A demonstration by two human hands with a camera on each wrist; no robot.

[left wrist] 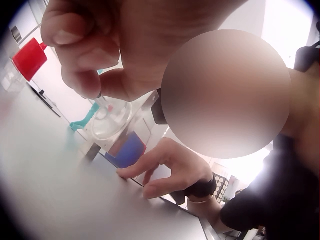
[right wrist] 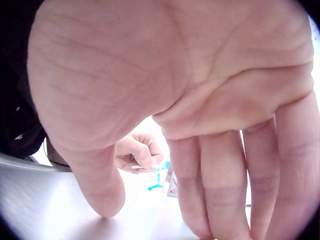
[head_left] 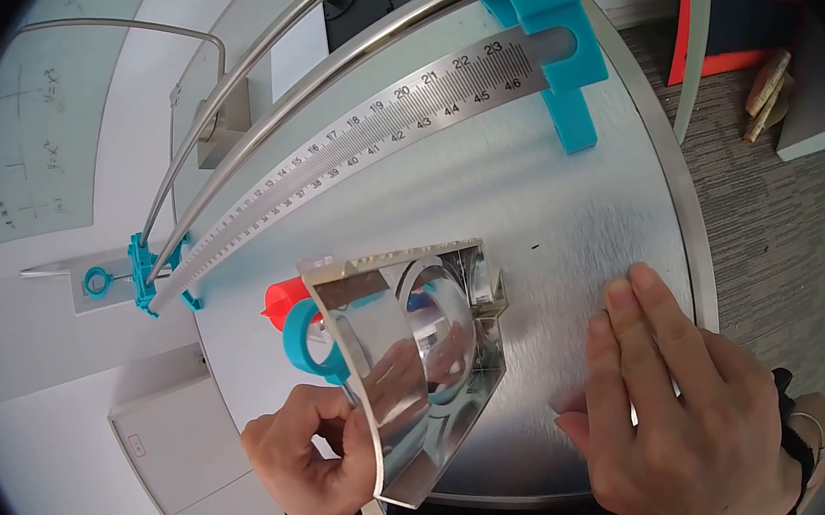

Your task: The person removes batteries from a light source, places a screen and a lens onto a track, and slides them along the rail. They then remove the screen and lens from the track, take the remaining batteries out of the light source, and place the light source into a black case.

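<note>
Left hand (head_left: 314, 458) is pinching what looks like the thin stem (head_left: 351, 394) of that teal ring (head_left: 291, 338) beside the mirrored piece (head_left: 419, 389), probably for finer control; right hand (head_left: 681, 432)'s resting straight-fingered on the tabletop (head_left: 629, 210), maybe bracing.

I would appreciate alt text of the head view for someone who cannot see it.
A person's left hand pinches a teal-ringed rod beside an angular mirrored piece, while the right hand touches a metal table. Beyond, a ruler and two metal rails run between teal brackets.
</note>
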